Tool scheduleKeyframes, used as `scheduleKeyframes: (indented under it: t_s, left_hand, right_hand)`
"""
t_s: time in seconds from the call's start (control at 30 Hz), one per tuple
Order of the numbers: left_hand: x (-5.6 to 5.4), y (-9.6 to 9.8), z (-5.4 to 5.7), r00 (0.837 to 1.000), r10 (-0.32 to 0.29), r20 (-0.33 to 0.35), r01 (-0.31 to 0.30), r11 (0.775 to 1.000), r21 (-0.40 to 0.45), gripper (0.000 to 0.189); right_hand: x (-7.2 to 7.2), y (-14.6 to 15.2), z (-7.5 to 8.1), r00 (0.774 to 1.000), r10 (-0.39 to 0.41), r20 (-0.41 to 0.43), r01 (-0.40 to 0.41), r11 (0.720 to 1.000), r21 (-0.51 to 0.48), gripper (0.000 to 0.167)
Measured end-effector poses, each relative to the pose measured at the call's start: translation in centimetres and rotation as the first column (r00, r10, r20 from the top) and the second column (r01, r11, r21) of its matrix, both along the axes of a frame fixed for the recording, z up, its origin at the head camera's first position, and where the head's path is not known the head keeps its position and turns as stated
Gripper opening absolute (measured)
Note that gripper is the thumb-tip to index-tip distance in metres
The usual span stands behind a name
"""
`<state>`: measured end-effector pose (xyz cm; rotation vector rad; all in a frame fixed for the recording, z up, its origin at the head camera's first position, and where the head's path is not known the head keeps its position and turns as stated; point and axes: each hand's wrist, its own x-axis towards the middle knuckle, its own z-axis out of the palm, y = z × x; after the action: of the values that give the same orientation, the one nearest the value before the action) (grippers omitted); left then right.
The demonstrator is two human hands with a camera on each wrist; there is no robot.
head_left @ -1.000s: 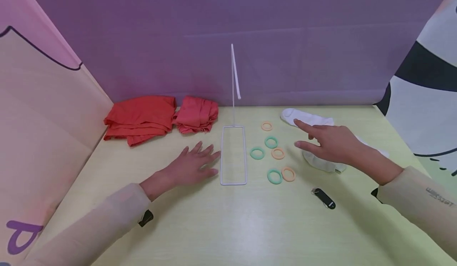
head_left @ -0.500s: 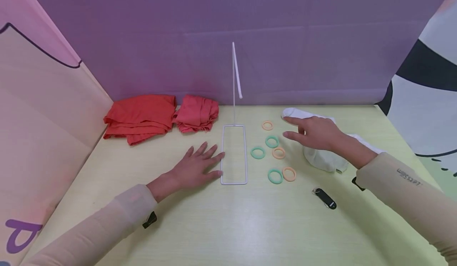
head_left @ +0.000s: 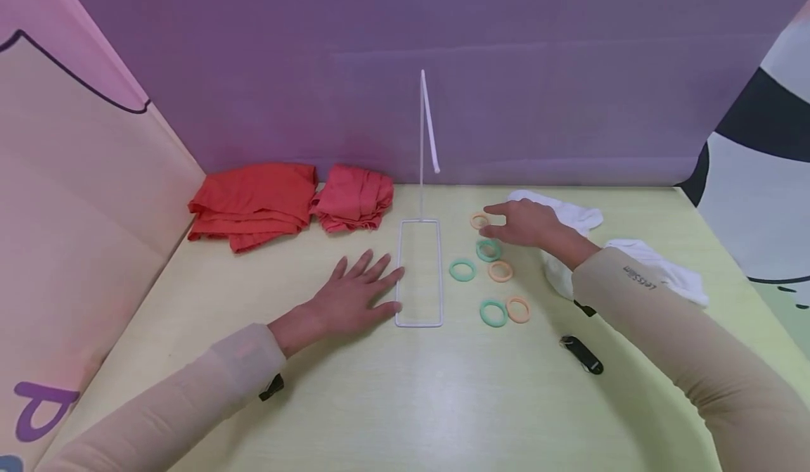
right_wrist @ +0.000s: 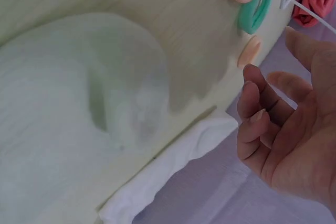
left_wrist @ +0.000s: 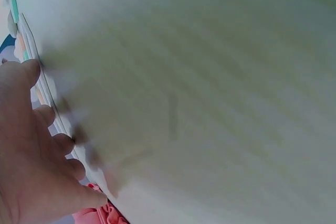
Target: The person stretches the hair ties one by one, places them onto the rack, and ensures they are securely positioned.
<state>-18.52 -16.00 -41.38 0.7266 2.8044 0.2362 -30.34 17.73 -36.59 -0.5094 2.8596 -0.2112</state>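
Note:
My left hand [head_left: 351, 296] lies with spread fingers at the left edge of a white wire stand [head_left: 441, 275], fingertips right at its base rod. In the left wrist view that hand [left_wrist: 37, 150] reaches over the pale tabletop. My right hand [head_left: 528, 222] holds nothing. Its index finger and thumb stretch toward the farthest orange ring [head_left: 479, 221], with a gap between them, while the other fingers curl in, as the right wrist view shows. Several green and orange rings, among them a green ring [head_left: 463, 270] and an orange ring [head_left: 518, 309], lie flat right of the stand.
White socks [head_left: 661, 271] lie beneath and beside the right forearm, partly hidden. Nearer sits a black key tag [head_left: 582, 354]. Two folded red cloths, a larger red cloth [head_left: 256, 201] and a smaller red cloth [head_left: 356, 198], rest at the back left. A purple backdrop [head_left: 304, 71] rises behind.
My right hand has moved left, from over the socks to the farthest orange ring. The left hand has edged slightly right to the stand's base. The rings have stayed in place.

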Motion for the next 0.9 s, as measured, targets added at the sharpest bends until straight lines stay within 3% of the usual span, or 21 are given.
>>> scheduleKeyframes:
  t_s: [0.17, 0.4, 0.63, 0.9]
  left_hand:
    - [-0.4, 0.2, 0.3, 0.999, -0.031, 0.017, 0.031, 0.999, -0.024, 0.071]
    - [-0.6, 0.4, 0.5, 0.998, -0.048, 0.042, 0.05, 0.997, -0.06, 0.073]
    - [-0.7, 0.3, 0.7, 0.997, -0.05, 0.051, 0.053, 0.996, -0.066, 0.073]
    - [-0.7, 0.3, 0.5, 0.998, -0.048, 0.036, 0.05, 0.997, -0.057, 0.072]
  right_hand:
    - [-1.4, -0.7, -0.5, 0.995, -0.086, 0.06, 0.085, 0.996, 0.023, 0.07]
    - [-2.5, -1.1, -1.1, 0.986, -0.13, 0.1, 0.126, 0.991, 0.041, 0.072]
    - [-2.8, -1.3, -1.5, 0.986, -0.124, 0.11, 0.121, 0.992, 0.029, 0.068]
    - [-2.6, -1.5, -1.9, 0.995, -0.092, 0.047, 0.092, 0.996, 0.007, 0.058]
